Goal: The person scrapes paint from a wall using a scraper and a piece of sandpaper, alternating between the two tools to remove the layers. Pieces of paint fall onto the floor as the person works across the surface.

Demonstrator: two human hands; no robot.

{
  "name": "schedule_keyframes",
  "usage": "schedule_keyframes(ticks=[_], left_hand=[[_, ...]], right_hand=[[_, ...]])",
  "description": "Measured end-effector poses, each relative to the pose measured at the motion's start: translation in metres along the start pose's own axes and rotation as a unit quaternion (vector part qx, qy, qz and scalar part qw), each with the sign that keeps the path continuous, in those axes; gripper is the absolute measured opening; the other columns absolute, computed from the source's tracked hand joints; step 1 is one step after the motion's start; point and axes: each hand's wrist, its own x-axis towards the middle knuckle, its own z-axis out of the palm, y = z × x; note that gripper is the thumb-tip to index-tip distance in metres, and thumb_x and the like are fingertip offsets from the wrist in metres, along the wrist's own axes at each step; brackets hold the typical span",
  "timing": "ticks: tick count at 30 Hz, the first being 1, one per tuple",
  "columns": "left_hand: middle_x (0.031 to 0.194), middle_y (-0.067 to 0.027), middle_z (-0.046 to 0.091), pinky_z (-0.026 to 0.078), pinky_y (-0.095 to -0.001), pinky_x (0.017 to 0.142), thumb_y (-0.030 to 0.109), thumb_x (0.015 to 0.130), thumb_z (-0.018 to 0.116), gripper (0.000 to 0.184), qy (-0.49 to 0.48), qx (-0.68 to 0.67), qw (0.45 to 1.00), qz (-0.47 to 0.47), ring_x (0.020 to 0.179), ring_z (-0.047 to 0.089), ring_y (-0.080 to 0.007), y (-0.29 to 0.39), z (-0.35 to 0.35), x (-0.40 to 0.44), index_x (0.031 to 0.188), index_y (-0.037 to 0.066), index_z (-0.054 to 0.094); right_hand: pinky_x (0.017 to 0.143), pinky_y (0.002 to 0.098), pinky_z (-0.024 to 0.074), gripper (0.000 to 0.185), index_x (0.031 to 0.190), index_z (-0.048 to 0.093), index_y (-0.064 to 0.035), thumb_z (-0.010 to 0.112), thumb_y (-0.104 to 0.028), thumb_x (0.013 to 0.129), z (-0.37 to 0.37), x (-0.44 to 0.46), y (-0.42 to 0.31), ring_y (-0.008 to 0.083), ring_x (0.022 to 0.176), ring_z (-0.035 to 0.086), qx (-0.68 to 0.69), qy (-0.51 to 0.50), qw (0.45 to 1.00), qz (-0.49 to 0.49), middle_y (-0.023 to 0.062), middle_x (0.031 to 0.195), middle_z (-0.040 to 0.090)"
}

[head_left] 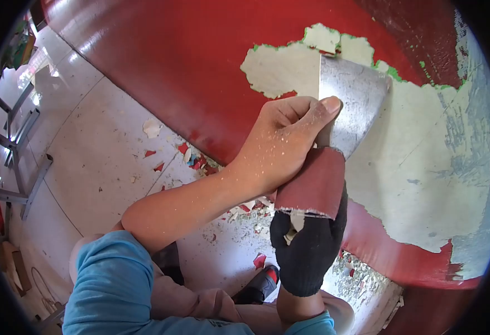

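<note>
A wide metal scraper (352, 92) is held up against the partly stripped red wall (161, 61). My bare left hand (292, 131) is closed on the blade's left edge, thumb on its face. Around the lower part of the scraper is a curved reddish-brown sheet (312, 181) that looks like sandpaper; it hides the handle. My right hand (307, 251), in a black glove, is closed round the handle's end below the sheet; most of its fingertips are hidden. Behind the blade a pale, ragged-edged patch (407, 162) shows where paint is gone.
Paint flakes (200, 162) and crumbs lie along the foot of the wall and over the tiled floor (100, 167). A metal frame (19, 142) stands at the far left. My shoe (262, 285) is below, among the debris.
</note>
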Motion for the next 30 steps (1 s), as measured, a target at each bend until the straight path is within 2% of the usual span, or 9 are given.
schedule_keyframes(ticks=[11, 13, 15, 17, 20, 24, 25, 27, 30], left_hand=[[0.062, 0.0048, 0.050, 0.035, -0.0187, 0.048, 0.038, 0.088, 0.060, 0.034, 0.038, 0.056, 0.998, 0.015, 0.053, 0.044, -0.0011, 0.013, 0.002, 0.012, 0.082, 0.004, 0.061], [0.062, 0.0044, 0.050, 0.036, -0.0187, 0.049, 0.037, 0.089, 0.058, 0.034, 0.064, 0.025, 0.993, 0.100, 0.053, 0.044, -0.0016, 0.034, 0.002, 0.024, 0.081, 0.004, 0.060], [0.064, 0.0036, 0.052, 0.040, -0.0183, 0.055, 0.036, 0.090, 0.057, 0.034, 0.075, 0.108, 0.982, 0.133, 0.059, 0.046, -0.0014, 0.029, -0.002, 0.022, 0.079, 0.004, 0.060], [0.066, 0.0053, 0.051, 0.037, -0.0180, 0.055, 0.036, 0.090, 0.057, 0.035, 0.077, 0.122, 0.986, 0.087, 0.062, 0.044, 0.0000, 0.009, 0.002, 0.003, 0.078, 0.003, 0.060], [0.067, 0.0061, 0.051, 0.033, -0.0189, 0.052, 0.038, 0.090, 0.058, 0.036, 0.058, 0.009, 0.998, 0.007, 0.061, 0.041, 0.0001, -0.022, 0.002, -0.003, 0.078, 0.004, 0.061], [0.065, 0.0066, 0.049, 0.032, -0.0192, 0.051, 0.038, 0.090, 0.058, 0.035, 0.064, 0.012, 0.998, -0.010, 0.059, 0.040, -0.0005, -0.011, -0.001, -0.002, 0.076, 0.005, 0.060], [0.062, 0.0067, 0.044, 0.030, -0.0207, 0.050, 0.036, 0.091, 0.057, 0.038, 0.082, -0.013, 0.997, -0.003, 0.058, 0.036, -0.0013, -0.008, 0.004, -0.001, 0.069, 0.005, 0.054], [0.059, 0.0068, 0.040, 0.027, -0.0223, 0.049, 0.035, 0.092, 0.056, 0.043, 0.087, -0.039, 0.995, 0.004, 0.057, 0.033, -0.0021, -0.010, 0.012, -0.001, 0.062, 0.005, 0.049], [0.059, 0.0066, 0.040, 0.027, -0.0224, 0.049, 0.036, 0.092, 0.055, 0.043, 0.032, -0.056, 0.998, 0.012, 0.057, 0.033, -0.0023, -0.011, 0.021, -0.004, 0.063, 0.004, 0.051]], right_hand=[[0.041, 0.0223, 0.0381, 0.041, 0.124, 0.042, -0.0017, 0.052, -0.022, 0.090, 0.006, 0.024, -0.001, 0.0092, 0.054, 0.050, 0.016, 0.024, 1.000, -0.009, 0.0055, 0.085, 0.056], [0.040, 0.0223, 0.0378, 0.041, 0.124, 0.042, -0.0016, 0.052, -0.022, 0.090, 0.018, 0.054, -0.002, 0.0091, 0.053, 0.050, 0.011, 0.034, 0.999, 0.005, 0.0053, 0.084, 0.056], [0.040, 0.0222, 0.0376, 0.040, 0.123, 0.043, -0.0015, 0.052, -0.022, 0.090, 0.033, 0.050, -0.003, 0.0091, 0.052, 0.050, 0.016, 0.027, 0.999, 0.001, 0.0052, 0.082, 0.056], [0.040, 0.0222, 0.0373, 0.039, 0.122, 0.043, -0.0014, 0.052, -0.021, 0.090, 0.024, 0.012, -0.002, 0.0091, 0.051, 0.050, 0.015, 0.018, 1.000, -0.017, 0.0051, 0.081, 0.056], [0.039, 0.0221, 0.0370, 0.038, 0.122, 0.044, -0.0013, 0.051, -0.021, 0.090, 0.026, 0.007, -0.001, 0.0091, 0.051, 0.049, 0.002, 0.019, 0.999, -0.034, 0.0049, 0.079, 0.056], [0.037, 0.0215, 0.0368, 0.036, 0.120, 0.048, -0.0032, 0.054, -0.020, 0.088, 0.027, 0.013, -0.009, 0.0093, 0.051, 0.051, 0.068, 0.008, 0.998, -0.012, 0.0048, 0.081, 0.058], [0.037, 0.0215, 0.0368, 0.036, 0.120, 0.048, -0.0032, 0.054, -0.020, 0.088, 0.016, 0.018, 0.001, 0.0093, 0.051, 0.051, 0.072, 0.011, 0.997, -0.010, 0.0048, 0.081, 0.058], [0.037, 0.0210, 0.0371, 0.036, 0.121, 0.048, -0.0037, 0.052, -0.019, 0.088, -0.016, 0.035, 0.025, 0.0090, 0.051, 0.051, 0.032, -0.109, 0.992, -0.062, 0.0057, 0.081, 0.059], [0.042, 0.0242, 0.0423, 0.037, 0.126, 0.044, -0.0039, 0.047, -0.017, 0.091, -0.003, 0.011, -0.002, 0.0131, 0.060, 0.056, 0.122, -0.045, 0.991, -0.036, 0.0088, 0.094, 0.059]])
